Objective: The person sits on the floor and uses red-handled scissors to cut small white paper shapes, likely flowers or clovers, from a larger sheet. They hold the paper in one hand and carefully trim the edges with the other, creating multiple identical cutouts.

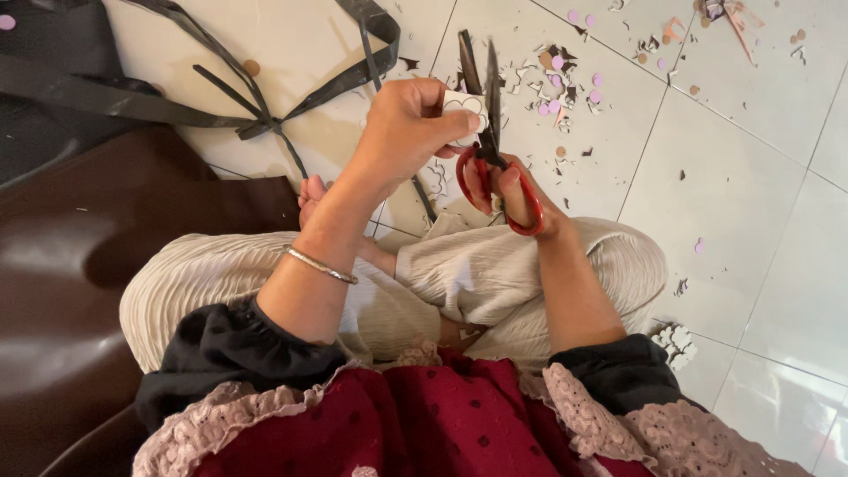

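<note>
Person sits cross-legged on the tiled floor (751,203), cutting. Left hand (408,124) closed around a small pale cutout piece (463,104), pinched between thumb and fingers, held up in front of the knees. Right hand (512,190) gripping red-handled scissors (491,132), fingers through the loops, blades pointing up and away, just beside or touching the piece's right edge.

Doing the cut well, as a judgement: keep the pinch close to the cut line so the small piece doesn't flop, but left fingertips clear of the blades. Turn the piece into the scissors rather than swinging the scissors. Short snips near the pivot for the curved outline.

Around: black strips (265,106) tangled on the floor upper left. Scattered scraps and small pink and brown discs (565,84) beyond the scissors. A white scalloped scrap (676,344) by the right knee. Dark brown sheet (106,265) on the left. Silver bangle (322,265) on the left wrist.

Hard to tell: most of the piece is hidden behind the left fingers, so its full shape and material are unclear. Can't tell whether the blades are actually biting the piece or just next to it; they look nearly shut. Right thumb position in the loop is partly hidden. Top right scraps are cut off by the frame edge.
</note>
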Demonstrator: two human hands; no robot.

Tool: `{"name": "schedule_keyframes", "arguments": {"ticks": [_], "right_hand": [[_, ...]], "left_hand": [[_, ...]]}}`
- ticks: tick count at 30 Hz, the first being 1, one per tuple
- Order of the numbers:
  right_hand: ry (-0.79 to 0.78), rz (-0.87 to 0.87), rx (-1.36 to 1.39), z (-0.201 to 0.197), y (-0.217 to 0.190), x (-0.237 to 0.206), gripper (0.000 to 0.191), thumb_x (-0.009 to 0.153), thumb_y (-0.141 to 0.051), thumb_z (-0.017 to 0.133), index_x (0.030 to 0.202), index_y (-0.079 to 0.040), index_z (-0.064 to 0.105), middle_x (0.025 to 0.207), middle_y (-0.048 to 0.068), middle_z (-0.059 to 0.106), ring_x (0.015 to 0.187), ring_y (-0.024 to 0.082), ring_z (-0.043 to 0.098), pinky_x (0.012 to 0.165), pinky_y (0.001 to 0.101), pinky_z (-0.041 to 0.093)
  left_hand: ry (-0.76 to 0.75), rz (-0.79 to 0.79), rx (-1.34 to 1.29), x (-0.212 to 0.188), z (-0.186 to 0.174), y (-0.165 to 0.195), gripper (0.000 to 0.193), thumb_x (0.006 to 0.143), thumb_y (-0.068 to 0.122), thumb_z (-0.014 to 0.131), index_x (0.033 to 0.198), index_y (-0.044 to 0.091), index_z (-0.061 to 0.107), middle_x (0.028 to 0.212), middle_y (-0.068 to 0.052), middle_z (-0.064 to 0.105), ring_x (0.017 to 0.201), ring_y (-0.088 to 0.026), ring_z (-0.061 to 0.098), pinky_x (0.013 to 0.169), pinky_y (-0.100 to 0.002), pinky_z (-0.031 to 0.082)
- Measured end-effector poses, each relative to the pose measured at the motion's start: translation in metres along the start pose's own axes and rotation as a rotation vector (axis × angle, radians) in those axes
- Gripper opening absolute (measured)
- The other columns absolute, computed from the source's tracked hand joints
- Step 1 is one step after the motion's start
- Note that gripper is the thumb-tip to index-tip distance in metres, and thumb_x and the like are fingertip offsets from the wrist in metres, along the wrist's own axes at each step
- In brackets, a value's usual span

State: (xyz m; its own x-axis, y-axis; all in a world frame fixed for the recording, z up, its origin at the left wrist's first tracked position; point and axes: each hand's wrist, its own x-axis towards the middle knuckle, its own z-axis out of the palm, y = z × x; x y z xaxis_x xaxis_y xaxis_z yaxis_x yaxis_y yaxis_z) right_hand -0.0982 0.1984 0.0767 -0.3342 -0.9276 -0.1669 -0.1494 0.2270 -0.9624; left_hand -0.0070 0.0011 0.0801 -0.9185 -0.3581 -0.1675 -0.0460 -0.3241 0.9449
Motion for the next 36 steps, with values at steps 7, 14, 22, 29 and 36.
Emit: {"name": "schedule_keyframes", "arguments": {"ticks": [7, 14, 22, 29, 36], "right_hand": [[-0.119, 0.071, 0.434, -0.009, 0.026, -0.006, 0.079, 0.096, -0.073, 0.045, 0.108, 0.003, 0.061, 0.079, 0.006, 0.049, 0.078, 0.013, 0.044, 0.068, 0.0277, 0.036], [-0.349, -0.031, 0.904, -0.010, 0.042, -0.002, 0.041, 0.107, -0.040, 0.039, 0.116, -0.001, 0.045, 0.107, 0.008, 0.044, 0.111, 0.015, 0.042, 0.107, 0.0289, 0.035], [-0.021, -0.001, 0.447, -0.022, 0.101, -0.015, 0.057, 0.106, -0.055, 0.050, 0.097, 0.001, 0.050, 0.086, 0.007, 0.045, 0.080, 0.013, 0.042, 0.076, 0.0247, 0.034], [0.012, 0.011, 0.244, -0.007, 0.047, 0.000, 0.081, 0.096, -0.076, 0.048, 0.127, -0.002, 0.057, 0.089, 0.000, 0.050, 0.082, 0.010, 0.049, 0.074, 0.0284, 0.040], [-0.043, -0.050, 0.130, 0.002, 0.014, 0.009, 0.089, 0.094, -0.084, 0.043, 0.127, -0.003, 0.061, 0.085, -0.002, 0.048, 0.080, 0.010, 0.047, 0.071, 0.0270, 0.039]], "left_hand": [[-0.018, 0.001, -0.025, 0.001, -0.001, 0.000, 0.031, 0.087, 0.009, 0.079, 0.067, 0.005, 0.055, 0.068, 0.001, 0.063, 0.062, -0.004, 0.061, 0.057, -0.023, 0.058], [-0.043, -0.002, 0.050, -0.003, -0.002, 0.000, 0.028, 0.087, 0.008, 0.078, 0.067, 0.004, 0.058, 0.069, 0.002, 0.063, 0.064, -0.003, 0.061, 0.059, -0.023, 0.059], [-0.022, -0.001, 0.008, 0.000, -0.003, -0.007, 0.029, 0.088, 0.008, 0.078, 0.070, 0.002, 0.057, 0.069, 0.000, 0.061, 0.064, -0.004, 0.059, 0.058, -0.023, 0.057], [0.051, 0.021, -0.106, 0.009, -0.005, -0.014, 0.010, 0.087, 0.009, 0.074, 0.085, 0.001, 0.068, 0.075, 0.000, 0.068, 0.065, -0.005, 0.062, 0.060, -0.023, 0.055], [0.190, 0.011, -0.059, 0.011, -0.009, -0.021, 0.017, 0.093, 0.023, 0.074, 0.089, 0.007, 0.069, 0.076, 0.007, 0.062, 0.071, -0.001, 0.057, 0.064, -0.021, 0.054]]}}
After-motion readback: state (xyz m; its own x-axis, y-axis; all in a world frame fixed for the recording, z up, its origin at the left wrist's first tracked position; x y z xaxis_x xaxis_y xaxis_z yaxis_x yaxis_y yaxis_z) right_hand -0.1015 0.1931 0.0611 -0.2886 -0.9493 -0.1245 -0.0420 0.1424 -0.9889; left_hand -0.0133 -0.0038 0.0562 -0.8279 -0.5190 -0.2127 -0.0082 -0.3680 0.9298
